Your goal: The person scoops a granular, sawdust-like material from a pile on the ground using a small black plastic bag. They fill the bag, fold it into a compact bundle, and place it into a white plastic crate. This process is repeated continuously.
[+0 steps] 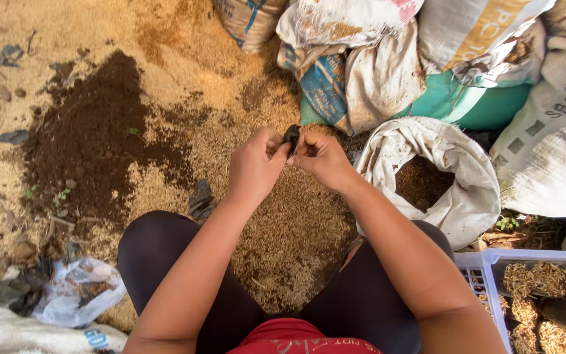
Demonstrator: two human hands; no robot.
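We hold a small black bag [292, 136] pinched between our left hand [255, 164] and right hand [323, 159], just above the husk heap [283, 223]; we judge that the step in hand is opening its mouth. The next move seems to ask fingers to spread the rim wide; the open white sack [453, 190] lies to the right of the heap.

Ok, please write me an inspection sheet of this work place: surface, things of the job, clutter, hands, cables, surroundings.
Surface: ground covered with pale husks; dark soil heap at left.
Job's things: small black bag pinched between both hands; open white sack of husk mix at right.
Clutter: crumpled plastic at lower left; black scrap on the husks.
Hands: left hand and right hand both grip the bag.
Cables: nothing seen.
Surroundings: stacked sacks behind; pale crate with filled bags at lower right.
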